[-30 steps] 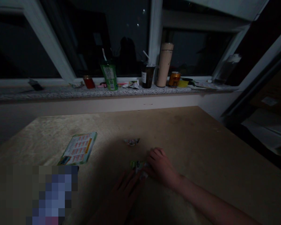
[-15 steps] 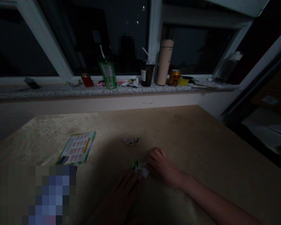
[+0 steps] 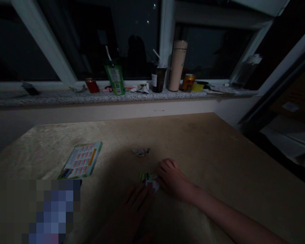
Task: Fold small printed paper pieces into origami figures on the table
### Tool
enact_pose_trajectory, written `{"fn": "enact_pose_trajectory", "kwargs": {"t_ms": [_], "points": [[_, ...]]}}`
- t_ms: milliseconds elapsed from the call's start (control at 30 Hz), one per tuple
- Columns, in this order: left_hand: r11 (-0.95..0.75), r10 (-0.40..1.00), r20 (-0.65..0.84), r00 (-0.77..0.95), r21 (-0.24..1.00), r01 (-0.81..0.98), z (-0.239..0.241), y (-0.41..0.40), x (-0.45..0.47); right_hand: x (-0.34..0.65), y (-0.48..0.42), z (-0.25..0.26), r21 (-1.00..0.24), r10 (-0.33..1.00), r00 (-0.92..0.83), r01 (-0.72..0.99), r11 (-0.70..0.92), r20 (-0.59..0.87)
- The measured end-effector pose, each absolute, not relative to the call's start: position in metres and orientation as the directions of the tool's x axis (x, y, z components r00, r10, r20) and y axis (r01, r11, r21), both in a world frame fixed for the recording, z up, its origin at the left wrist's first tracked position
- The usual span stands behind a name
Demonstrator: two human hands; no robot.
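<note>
A small green-and-white printed wrapper (image 3: 151,183) lies on the table in front of me, partly covered by my hands; its exact kind is hard to make out in the dim light. My left hand (image 3: 137,200) is in deep shadow, fingers stretched out flat, the tips touching the wrapper's lower left part. At the wrapper's right edge my right hand (image 3: 171,178) rests on the table with its fingers curled and closed on that edge; the fingertips are hidden. Just beyond the hands lies a small twisted candy wrapper (image 3: 141,152), apart from both; whether it holds candy cannot be seen.
A printed card (image 3: 81,160) lies left on the wooden table (image 3: 193,135). A blurred-out bluish patch covers the lower left. On the windowsill (image 3: 142,97) stand a green cup (image 3: 115,78), a dark cup (image 3: 158,78), a pink flask (image 3: 178,66), a gold can (image 3: 188,83) and a red jar (image 3: 92,85).
The whole view has shifted slightly. Both hands stay at the wrapper, with hardly any movement against the table.
</note>
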State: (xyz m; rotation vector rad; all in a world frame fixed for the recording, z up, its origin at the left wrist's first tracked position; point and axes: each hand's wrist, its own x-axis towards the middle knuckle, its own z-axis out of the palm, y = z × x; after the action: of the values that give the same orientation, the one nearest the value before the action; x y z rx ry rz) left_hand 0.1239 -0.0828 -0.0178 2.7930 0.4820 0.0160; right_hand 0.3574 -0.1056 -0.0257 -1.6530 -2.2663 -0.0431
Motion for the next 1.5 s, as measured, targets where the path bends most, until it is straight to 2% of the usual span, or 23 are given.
{"fn": "enact_pose_trajectory", "kwargs": {"t_ms": [467, 900, 1033, 1267, 1500], "points": [[-0.894, 0.391, -0.032, 0.920, 0.225, 0.388, 0.004, -0.093, 0.133, 0.355, -0.104, -0.025, -0.065, 0.924, -0.290, 0.947, 0.315, 0.249], [-0.880, 0.396, -0.043, 0.917, 0.268, 0.392, -0.003, -0.093, 0.133, 0.352, -0.102, -0.025, -0.021, 0.922, -0.297, 0.950, 0.312, 0.248], [-0.888, 0.357, -0.070, 0.931, 0.282, 0.362, -0.008, -0.091, 0.130, 0.352, -0.101, -0.023, -0.025, 0.916, -0.323, 0.941, 0.339, 0.237], [-0.863, 0.432, -0.034, 0.901, 0.273, 0.424, -0.002, -0.096, 0.131, 0.351, -0.102, -0.019, -0.016, 0.917, -0.314, 0.945, 0.328, 0.247], [-0.860, 0.366, -0.117, 0.923, 0.336, 0.383, -0.009, -0.088, 0.130, 0.347, -0.102, -0.024, -0.021, 0.921, -0.297, 0.950, 0.312, 0.251]]}}
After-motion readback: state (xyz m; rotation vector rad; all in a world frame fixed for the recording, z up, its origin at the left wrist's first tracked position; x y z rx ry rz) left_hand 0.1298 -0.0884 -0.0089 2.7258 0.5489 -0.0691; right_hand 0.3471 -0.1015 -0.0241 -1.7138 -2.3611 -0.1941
